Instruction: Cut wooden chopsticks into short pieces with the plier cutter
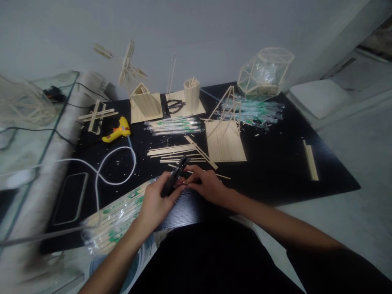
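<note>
**Left hand [157, 200] grasps a black tool [175, 179] at the near edge of the table [275, 163]**

In the lower middle of the frame, a person in dark clothing works with two bare hands. The left hand is closed around the black tool, which is tilted, with its upper end pointing up and to the right. The right hand [208, 185] is just beside it, with bent fingers, and its fingertips meet those of the left hand. Whether it pinches some small piece cannot be told, because the spot is too small and blurred.

Just beyond the hands, in the centre, loose wooden sticks [173, 151] lie in a rough pile. To their right is a flat wooden panel [226, 145], with a frame of thin sticks rising at its far side. A plastic packet of sticks [118, 216] lies at lower left, partly behind the left hand and forearm.

At left of the frame are a yellow glue gun [119, 130], a looped white cable [97, 188] and a phone [70, 198]. In the upper left stands a windmill-like wooden model [146, 104]; nearer the upper centre stands a round wooden holder [192, 98] with sticks inside. A many-sided stick frame [266, 73] occupies the upper right.
</note>
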Tool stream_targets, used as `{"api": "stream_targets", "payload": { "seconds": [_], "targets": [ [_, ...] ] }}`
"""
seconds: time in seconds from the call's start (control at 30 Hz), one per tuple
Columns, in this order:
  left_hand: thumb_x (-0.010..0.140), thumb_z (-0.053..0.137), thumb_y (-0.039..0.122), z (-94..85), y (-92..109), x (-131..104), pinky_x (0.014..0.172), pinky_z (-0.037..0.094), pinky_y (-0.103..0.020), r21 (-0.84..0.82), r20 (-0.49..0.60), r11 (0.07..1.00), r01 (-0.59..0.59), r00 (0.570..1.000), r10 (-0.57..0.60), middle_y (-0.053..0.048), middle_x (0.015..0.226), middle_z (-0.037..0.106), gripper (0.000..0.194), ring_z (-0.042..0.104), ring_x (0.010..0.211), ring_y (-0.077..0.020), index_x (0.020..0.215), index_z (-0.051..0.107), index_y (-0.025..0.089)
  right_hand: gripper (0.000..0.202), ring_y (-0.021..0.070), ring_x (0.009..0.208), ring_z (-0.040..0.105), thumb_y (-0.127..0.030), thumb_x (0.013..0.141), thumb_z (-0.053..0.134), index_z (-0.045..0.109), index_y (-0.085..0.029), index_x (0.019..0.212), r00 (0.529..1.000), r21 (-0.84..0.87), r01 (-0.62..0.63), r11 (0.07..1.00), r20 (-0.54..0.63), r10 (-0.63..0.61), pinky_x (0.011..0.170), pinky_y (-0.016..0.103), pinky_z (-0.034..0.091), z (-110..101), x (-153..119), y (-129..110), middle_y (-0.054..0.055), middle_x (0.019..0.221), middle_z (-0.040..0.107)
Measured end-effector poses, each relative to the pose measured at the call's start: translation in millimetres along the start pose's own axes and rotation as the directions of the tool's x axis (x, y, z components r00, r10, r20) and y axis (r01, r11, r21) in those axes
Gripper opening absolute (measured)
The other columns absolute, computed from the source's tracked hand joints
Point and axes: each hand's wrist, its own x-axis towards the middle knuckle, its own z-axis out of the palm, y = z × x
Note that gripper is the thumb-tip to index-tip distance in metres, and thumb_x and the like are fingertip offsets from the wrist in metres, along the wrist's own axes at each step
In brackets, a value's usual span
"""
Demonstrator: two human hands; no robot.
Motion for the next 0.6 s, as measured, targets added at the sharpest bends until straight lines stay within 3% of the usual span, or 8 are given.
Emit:
{"api": "stream_targets", "payload": {
  "seconds": [0.1, 0.23, 0.4, 0.5, 0.6],
  "targets": [
    [0.09, 0.068, 0.042, -17.1, 6, -3, 0.08, 0.054, -0.029, 0.074, -0.029, 0.997, -0.017, 0.999, 0.019, -0.001, 0.096, 0.075, 0.024, 0.071, 0.085, -0.0175, 0.102, 0.064, 0.022, 0.045, 0.0179, 0.09, 0.078, -0.01, 0.084, 0.077, 0.06, -0.023, 0.123, 1.0, 0.009, -0.002, 1.0, -0.002, 0.002, 0.089, 0.032, 0.056, 0, -1, -1, 0.0, 0.089, 0.08],
    [0.095, 0.059, 0.042, -44.5, 7, -7, 0.075, 0.052, -0.029, 0.337, -0.018, 0.938, -0.081, 0.996, 0.093, -0.001, 0.093, 0.071, 0.025, 0.068, 0.08, -0.018, 0.11, 0.06, 0.022, 0.045, 0.0183, 0.093, 0.078, -0.01, 0.084, 0.076, 0.059, -0.024, 0.123, 1.0, 0.019, -0.009, 1.0, -0.006, 0.009, 0.091, 0.033, 0.056, -1, -2, -2, 0.0, 0.089, 0.08],
    [0.093, 0.053, 0.035, -66.3, -10, -13, 0.083, 0.052, -0.04, 0.694, 0.076, 0.685, -0.221, 0.969, 0.235, -0.013, 0.106, 0.066, 0.038, 0.066, 0.095, -0.0295, 0.124, 0.054, 0.014, 0.045, 0.0193, 0.095, 0.078, -0.012, 0.085, 0.076, 0.057, -0.023, 0.125, 1.0, 0.055, -0.021, 0.998, -0.003, 0.021, 0.094, 0.035, 0.055, -1, -2, -2, 0.0, 0.088, 0.08],
    [0.091, 0.054, 0.033, -69.5, -22, -17, 0.085, 0.052, -0.044, 0.78, 0.167, 0.567, -0.264, 0.962, 0.217, -0.015, 0.107, 0.064, 0.043, 0.064, 0.097, -0.0322, 0.129, 0.054, 0.013, 0.045, 0.0193, 0.096, 0.078, -0.012, 0.085, 0.075, 0.056, -0.023, 0.124, 0.999, 0.067, -0.039, 0.997, -0.007, 0.04, 0.094, 0.035, 0.055, -1, -3, -2, -0.001, 0.089, 0.08],
    [0.092, 0.055, 0.033, -68.7, -28, -20, 0.086, 0.052, -0.046, 0.815, 0.209, 0.515, -0.266, 0.963, 0.167, -0.016, 0.109, 0.063, 0.044, 0.063, 0.096, -0.0332, 0.131, 0.055, 0.013, 0.047, 0.0195, 0.093, 0.078, -0.012, 0.082, 0.077, 0.058, -0.024, 0.122, 0.998, 0.101, -0.06, 0.993, -0.024, 0.063, 0.094, 0.036, 0.055, 0, -4, -4, -0.002, 0.086, 0.079]
  ]
}}
